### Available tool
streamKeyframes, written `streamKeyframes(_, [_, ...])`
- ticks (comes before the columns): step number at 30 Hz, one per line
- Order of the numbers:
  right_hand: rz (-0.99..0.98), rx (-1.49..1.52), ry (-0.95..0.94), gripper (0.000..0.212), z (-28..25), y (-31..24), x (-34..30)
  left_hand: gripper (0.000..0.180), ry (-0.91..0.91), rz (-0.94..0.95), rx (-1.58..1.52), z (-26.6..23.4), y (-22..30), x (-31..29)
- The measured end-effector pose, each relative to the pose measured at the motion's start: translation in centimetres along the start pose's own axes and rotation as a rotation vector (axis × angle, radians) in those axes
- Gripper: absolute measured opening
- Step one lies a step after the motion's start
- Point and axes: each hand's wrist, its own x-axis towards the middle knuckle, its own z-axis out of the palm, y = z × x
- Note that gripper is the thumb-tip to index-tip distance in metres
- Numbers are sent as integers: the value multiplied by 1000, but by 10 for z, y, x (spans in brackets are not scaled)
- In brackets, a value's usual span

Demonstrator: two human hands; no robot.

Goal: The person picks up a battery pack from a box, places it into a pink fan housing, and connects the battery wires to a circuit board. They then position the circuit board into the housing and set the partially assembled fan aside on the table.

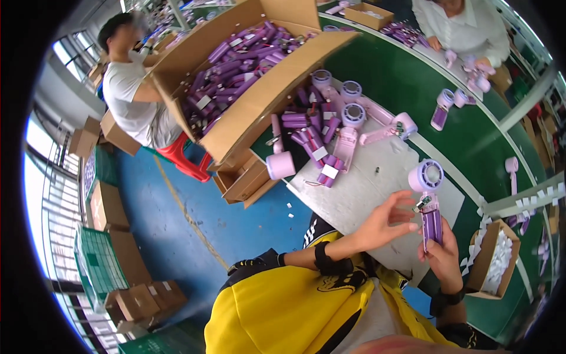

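Note:
My right hand [446,258] grips the handle of a pink-and-lilac handheld fan [427,176], its round head pointing up. The handle is open, showing purple battery cells and a small green circuit board with wires. Beside it, my left hand [383,223] has its fingers apart and slightly curled toward the circuit board, with nothing visible in it. Beyond my hands, several half-open pink fans [346,144] lie on a pale work mat [377,194]. Purple battery packs [315,144] are heaped next to them, and a fan [280,166] lies at the mat's left edge.
A large cardboard box [277,88] full of purple battery packs stands at the far left of the bench. To the right, a small carton [480,274] holds white pieces. Fan parts lie along the green conveyor [383,65]. Two people sit beyond, left and right.

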Motion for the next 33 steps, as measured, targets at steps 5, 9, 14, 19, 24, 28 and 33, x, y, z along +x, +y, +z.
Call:
streamKeyframes(5, [48,-354,-230,63,25,11,25,52,-174,-112,-132,-12,-1,-9])
streamKeyframes(9, [-214,-546,-417,64,49,15,36,51,25,-93,-12,-50,47,-50])
streamKeyframes(14, [-103,-681,-418,52,12,7,54,49,423,418,245,-133,133,-122])
streamKeyframes(19, [43,-581,-251,30,-36,30,64,35,888,727,246,-245,226,-159])
streamKeyframes(24, [21,-487,-161,19,-40,42,60,33,800,759,25,-385,322,-177])
streamKeyframes(28, [0,-477,-44,14,-41,44,57,29,884,593,225,-437,371,-130])
streamKeyframes(33, [26,-484,49,11,-33,41,57,26,798,374,327,-499,421,-83])
